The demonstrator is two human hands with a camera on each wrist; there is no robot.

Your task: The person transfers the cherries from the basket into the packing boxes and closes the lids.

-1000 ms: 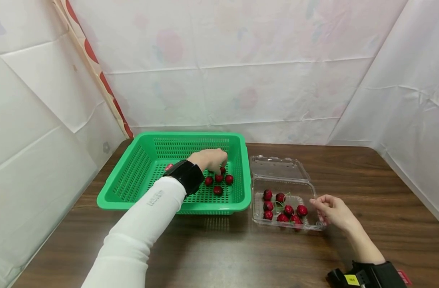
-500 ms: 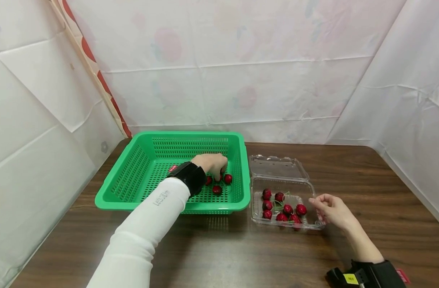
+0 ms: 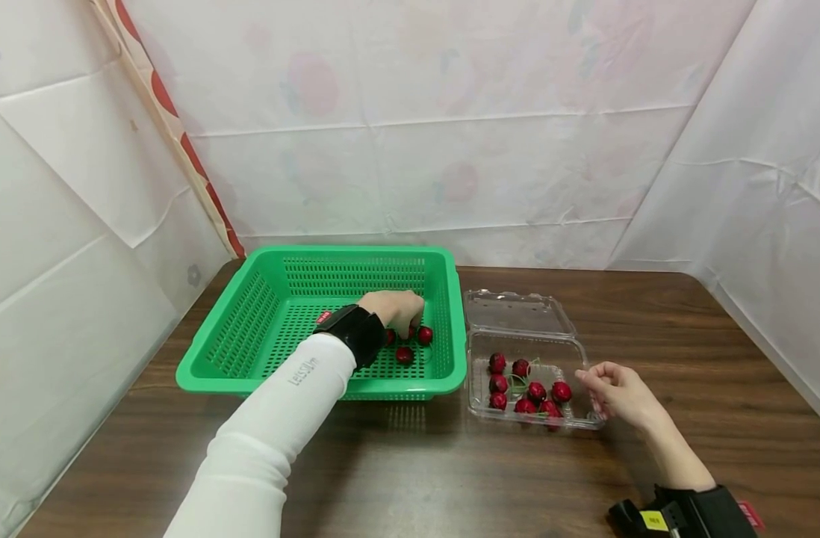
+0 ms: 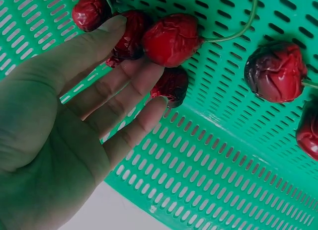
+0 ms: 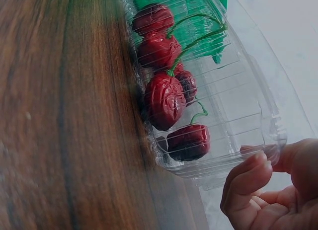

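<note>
L hand [image 3: 393, 306] pinches dark cherry [image 4: 133, 35] in green basket [image 3: 410, 386], index finger hidden from me; R hand [image 3: 618, 394], fingers curled, grips clear box [image 5: 238, 111] edge.

On the white sleeve [image 3: 249, 456], near left, we read grey lettering [image 3: 304, 371], apparently "LetsSlim". Near right, the black wristband [image 3: 706, 512] bears a yellow label [image 3: 654, 521] whose print we cannot make out. Two red tags, one there [image 3: 750, 514], one farther left [image 3: 324, 317], are too small to read.
</note>
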